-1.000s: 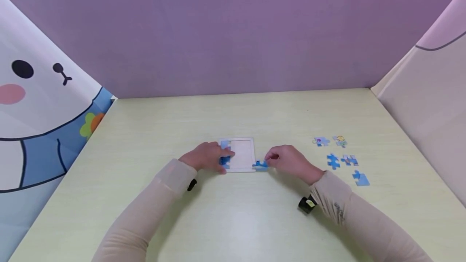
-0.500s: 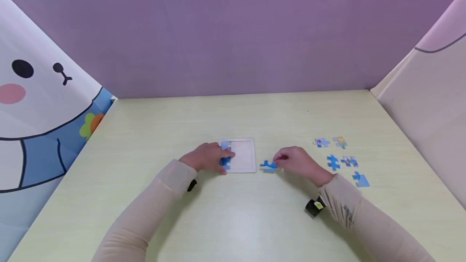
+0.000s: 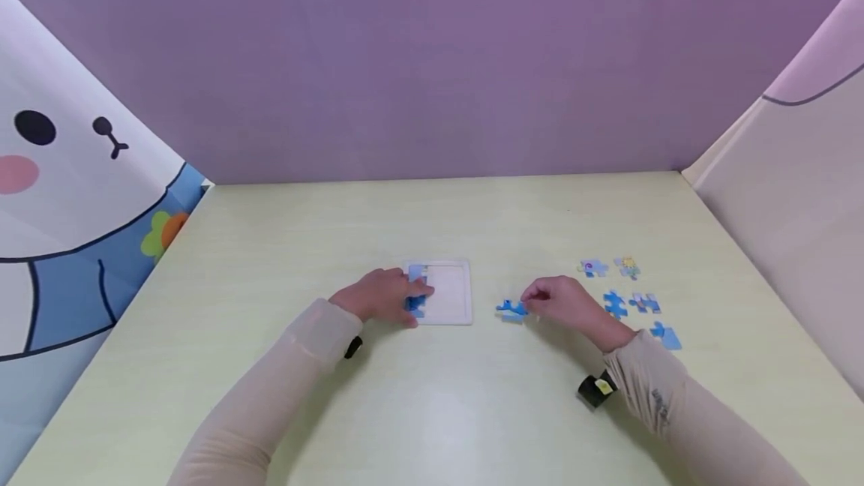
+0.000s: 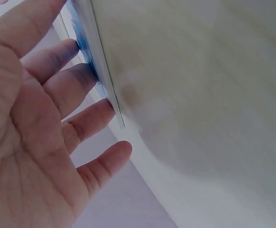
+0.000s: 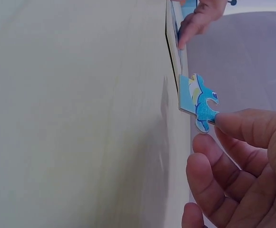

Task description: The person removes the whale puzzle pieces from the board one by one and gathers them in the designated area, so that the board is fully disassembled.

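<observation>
A square puzzle tray (image 3: 469, 298) with a pale rim lies mid-table. Blue puzzle pieces (image 3: 417, 271) fill its left side, partly hidden under my left hand (image 3: 381, 296). That hand rests on the tray's left side with extended fingers; in the left wrist view its fingertips (image 4: 104, 110) touch the tray edge and the blue pieces. To the right of the tray, my right hand (image 3: 570, 310) pinches a blue puzzle piece (image 3: 511, 311) between thumb and finger. The right wrist view shows this piece (image 5: 205, 107) held on edge above the table, a blue figure printed on it.
Several loose puzzle pieces lie to the right: a purple-blue one (image 3: 594, 268), a sun-printed one (image 3: 627, 268), a blue one (image 3: 615, 304), a multicoloured one (image 3: 646, 303) and a light blue one (image 3: 668, 337). A purple backdrop (image 3: 432, 66) stands behind the table.
My right hand has moved to the right, carrying the puzzle piece from the tray's lower right corner to a spot apart from it. The left hand stays on the tray.
</observation>
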A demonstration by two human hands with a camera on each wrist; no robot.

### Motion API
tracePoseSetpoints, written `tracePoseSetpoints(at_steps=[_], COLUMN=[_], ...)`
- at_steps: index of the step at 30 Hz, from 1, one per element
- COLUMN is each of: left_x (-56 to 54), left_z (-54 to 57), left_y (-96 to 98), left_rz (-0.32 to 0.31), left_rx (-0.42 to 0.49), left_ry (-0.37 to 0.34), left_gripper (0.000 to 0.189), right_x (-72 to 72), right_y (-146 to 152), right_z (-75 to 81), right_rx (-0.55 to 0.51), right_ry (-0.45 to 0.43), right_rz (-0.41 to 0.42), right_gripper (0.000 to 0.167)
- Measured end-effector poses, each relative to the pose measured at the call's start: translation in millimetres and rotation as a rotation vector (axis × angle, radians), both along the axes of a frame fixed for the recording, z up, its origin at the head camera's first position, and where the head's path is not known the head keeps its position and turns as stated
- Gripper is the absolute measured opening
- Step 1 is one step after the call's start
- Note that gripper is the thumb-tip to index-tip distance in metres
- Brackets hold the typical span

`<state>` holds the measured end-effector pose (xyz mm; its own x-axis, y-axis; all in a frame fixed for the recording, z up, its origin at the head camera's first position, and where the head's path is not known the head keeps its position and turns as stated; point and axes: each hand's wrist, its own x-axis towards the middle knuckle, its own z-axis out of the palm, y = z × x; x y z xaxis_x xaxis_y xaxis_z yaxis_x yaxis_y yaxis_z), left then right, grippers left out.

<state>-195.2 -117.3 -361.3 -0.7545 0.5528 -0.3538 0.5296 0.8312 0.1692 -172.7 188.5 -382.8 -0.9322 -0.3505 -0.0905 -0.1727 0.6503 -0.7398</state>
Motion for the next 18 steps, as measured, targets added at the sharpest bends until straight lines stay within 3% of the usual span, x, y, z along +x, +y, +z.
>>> tracePoseSetpoints(at_steps=[18], left_x=[0.5], left_z=[3.1], left_y=[0.6], left_rz=[-0.051], left_rx=[-0.045], left_ry=[0.014], left_gripper=[0.060], right_x=[7.8], right_y=[37], right_z=[-0.6], right_rx=[0.016], right_ry=[-0.021], right_rz=[-0.046], right_gripper=[0.014])
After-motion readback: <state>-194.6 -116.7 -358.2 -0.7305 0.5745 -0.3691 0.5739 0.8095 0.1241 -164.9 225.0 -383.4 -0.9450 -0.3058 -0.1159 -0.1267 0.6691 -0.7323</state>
